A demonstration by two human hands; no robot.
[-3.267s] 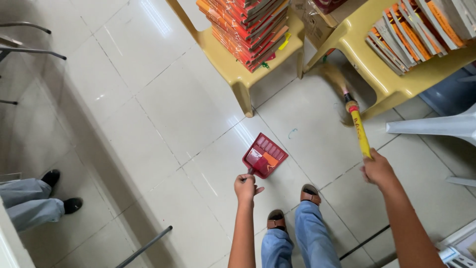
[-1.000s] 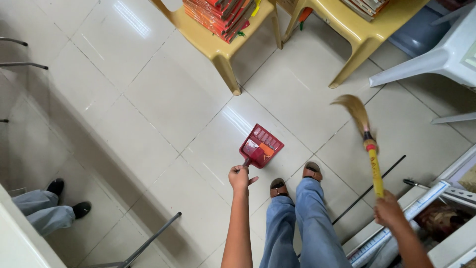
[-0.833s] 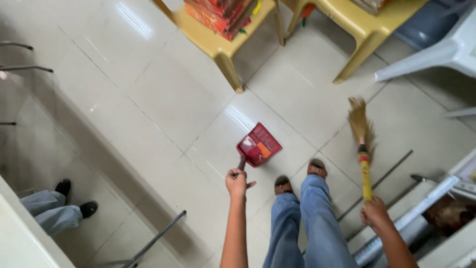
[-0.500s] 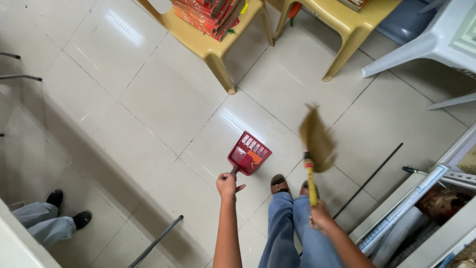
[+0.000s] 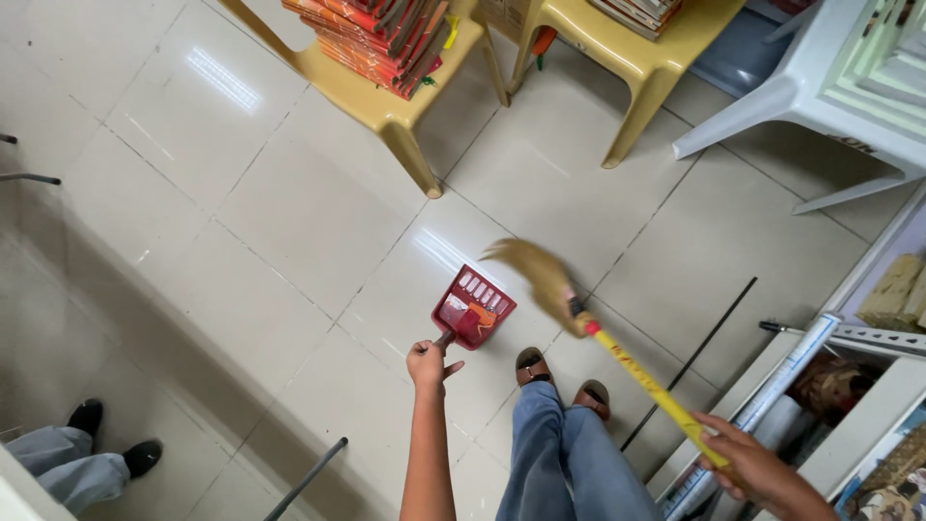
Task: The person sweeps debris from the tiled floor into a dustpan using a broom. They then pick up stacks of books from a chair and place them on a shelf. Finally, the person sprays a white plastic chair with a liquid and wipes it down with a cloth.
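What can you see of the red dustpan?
The red dustpan is plastic by the look, with a ribbed back wall and a short dark handle gripped by the left hand. It sits low over the pale tiled floor, mouth toward the broom bristles. An orange scrap and some paler scraps lie inside.

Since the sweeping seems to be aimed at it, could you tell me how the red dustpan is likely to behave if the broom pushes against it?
The red dustpan looks like thin moulded plastic, so probably light and stiff. On the glossy floor tiles it would likely slide easily. The left hand grips its handle, which should steady it against the broom.
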